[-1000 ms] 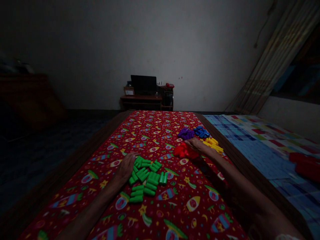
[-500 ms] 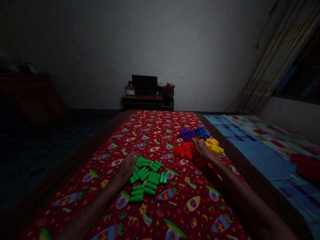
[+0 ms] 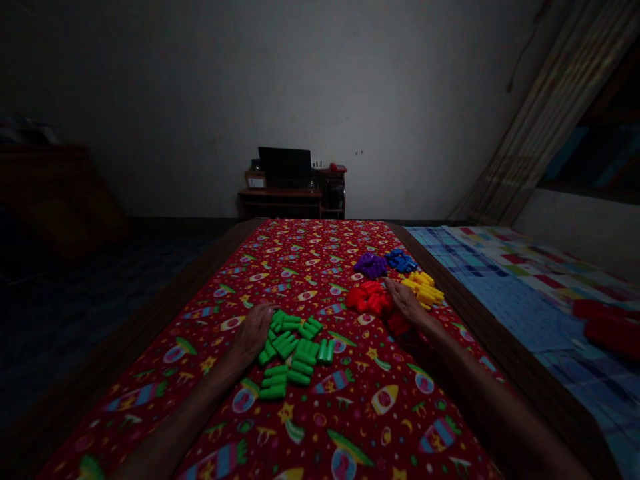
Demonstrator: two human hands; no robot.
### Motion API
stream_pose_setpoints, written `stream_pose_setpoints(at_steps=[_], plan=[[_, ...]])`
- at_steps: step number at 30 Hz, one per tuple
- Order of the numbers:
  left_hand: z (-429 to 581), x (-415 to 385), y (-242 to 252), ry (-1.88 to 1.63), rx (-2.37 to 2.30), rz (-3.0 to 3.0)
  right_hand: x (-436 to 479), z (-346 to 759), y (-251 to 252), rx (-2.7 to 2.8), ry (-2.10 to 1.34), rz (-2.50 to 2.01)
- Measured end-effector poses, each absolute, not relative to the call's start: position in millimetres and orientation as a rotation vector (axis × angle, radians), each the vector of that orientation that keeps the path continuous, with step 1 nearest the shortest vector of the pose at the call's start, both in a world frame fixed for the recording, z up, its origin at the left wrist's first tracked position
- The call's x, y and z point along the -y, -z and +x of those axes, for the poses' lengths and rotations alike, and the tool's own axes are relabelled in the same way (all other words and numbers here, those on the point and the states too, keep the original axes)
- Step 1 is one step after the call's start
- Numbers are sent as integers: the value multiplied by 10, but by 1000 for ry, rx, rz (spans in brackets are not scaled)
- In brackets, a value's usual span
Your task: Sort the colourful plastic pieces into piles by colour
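Observation:
My left hand [image 3: 255, 331] rests on the cloth against the left edge of a loose group of green plastic blocks [image 3: 306, 350]. Its fingers are stretched out and hold nothing that I can see. On the right, my right hand [image 3: 406, 301] stands edge-on with fingers extended, touching the right side of a pile of red plastic blocks [image 3: 369, 297]. Part of that pile lies behind and below the palm. Close beyond this hand are piles of yellow blocks [image 3: 424, 289], purple blocks [image 3: 371, 265] and blue blocks [image 3: 400, 260].
A red patterned cloth [image 3: 305, 427] covers the long table, which has a dark wooden edge [image 3: 200, 257]. To the right lies a bed with a blue checked sheet [image 3: 495, 300]. A small desk with a black monitor [image 3: 285, 165] stands against the far wall.
The view has shifted slightly, so everything sits a little further left. Both hands stay beside the same green and red blocks, with hardly any movement.

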State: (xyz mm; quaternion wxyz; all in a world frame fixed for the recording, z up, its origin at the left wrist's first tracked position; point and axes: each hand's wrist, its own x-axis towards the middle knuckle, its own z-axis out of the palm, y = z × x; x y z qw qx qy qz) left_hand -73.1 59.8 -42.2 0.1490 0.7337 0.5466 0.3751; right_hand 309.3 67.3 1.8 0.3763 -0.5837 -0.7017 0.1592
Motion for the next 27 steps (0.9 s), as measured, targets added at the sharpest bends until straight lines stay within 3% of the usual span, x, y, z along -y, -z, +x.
stream_pose_setpoints(at_steps=[11, 20, 27], plan=[[-725, -603, 450, -1108, -1547, 2110, 91, 3437, 367, 2236, -7, -1403], [-741, -621, 490, -1104, -1572, 2110, -302, 3255, -25, 2166, 35, -1291], [-735, -599, 437, -1087, -1543, 2127, -652, 3161, 104, 2179, 9, -1295]])
